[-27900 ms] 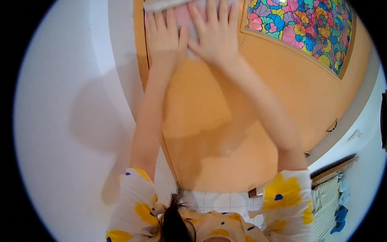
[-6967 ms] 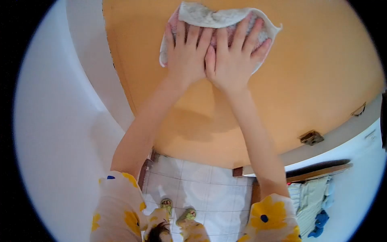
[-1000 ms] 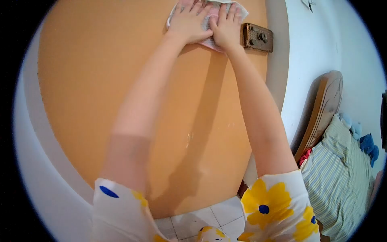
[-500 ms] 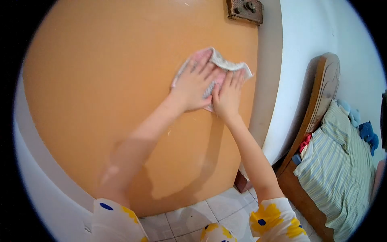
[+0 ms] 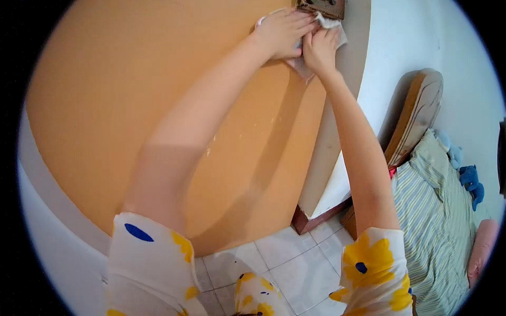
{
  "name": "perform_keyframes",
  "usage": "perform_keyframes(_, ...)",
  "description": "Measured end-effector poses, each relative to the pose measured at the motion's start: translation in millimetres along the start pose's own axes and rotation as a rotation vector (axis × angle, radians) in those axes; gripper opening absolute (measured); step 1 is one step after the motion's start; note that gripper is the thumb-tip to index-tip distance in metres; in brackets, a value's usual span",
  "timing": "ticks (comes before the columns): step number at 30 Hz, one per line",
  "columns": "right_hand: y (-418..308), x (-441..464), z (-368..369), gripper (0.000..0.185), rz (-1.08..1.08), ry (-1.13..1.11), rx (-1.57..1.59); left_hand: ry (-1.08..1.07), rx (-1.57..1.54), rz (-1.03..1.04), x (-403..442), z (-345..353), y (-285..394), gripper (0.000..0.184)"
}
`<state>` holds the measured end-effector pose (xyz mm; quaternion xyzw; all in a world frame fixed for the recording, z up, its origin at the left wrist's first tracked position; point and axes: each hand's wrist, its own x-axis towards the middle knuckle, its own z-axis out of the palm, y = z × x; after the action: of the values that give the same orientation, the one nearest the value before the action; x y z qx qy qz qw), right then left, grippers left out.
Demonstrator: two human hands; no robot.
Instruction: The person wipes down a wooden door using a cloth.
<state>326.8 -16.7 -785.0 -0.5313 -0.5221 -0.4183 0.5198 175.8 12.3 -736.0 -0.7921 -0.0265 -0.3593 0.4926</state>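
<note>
A pink and white cloth (image 5: 301, 68) is held against the orange door (image 5: 253, 121), just below the lock box. My left hand (image 5: 284, 32) presses over the cloth's left part, palm to the door and fingers stretched to the right. Close beside it, my right hand (image 5: 320, 50) holds the cloth's right part, its fingers pointing up and its thumb towards the left hand. Most of the cloth is hidden beneath both hands; a pale crumpled edge shows above the right fingers.
A worn brown lock box (image 5: 324, 6) is fixed at the door's upper right edge. The door frame (image 5: 345, 73) and white wall stand to the right. Beyond is a bed with a striped sheet (image 5: 432, 221), a wooden headboard (image 5: 416, 116) and a blue plush toy (image 5: 470, 184). Tiles (image 5: 295, 263) cover the floor.
Both hands have slid the cloth up and to the right across the door, up to the lock box. The view has shifted slightly, showing more of the floor and a pink bolster.
</note>
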Motion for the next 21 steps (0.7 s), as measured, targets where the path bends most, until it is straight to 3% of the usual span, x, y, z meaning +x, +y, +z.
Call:
perform_keyframes(2,-9,9,4,0.063,0.053,0.053,-0.017,0.008,0.031,-0.011,5,7,-6,0.068)
perform_keyframes(10,-2,-48,7,0.061,-0.086,0.094,0.030,0.126,-0.016,-0.147,-41,5,53,0.065)
perform_keyframes(15,1,-137,1,0.059,-0.177,0.026,0.024,-0.048,-0.101,-0.183,-91,6,115,0.071)
perform_keyframes(21,8,-293,-1,0.067,-0.014,-0.247,-0.007,-0.388,-0.042,0.015,-160,17,197,0.082)
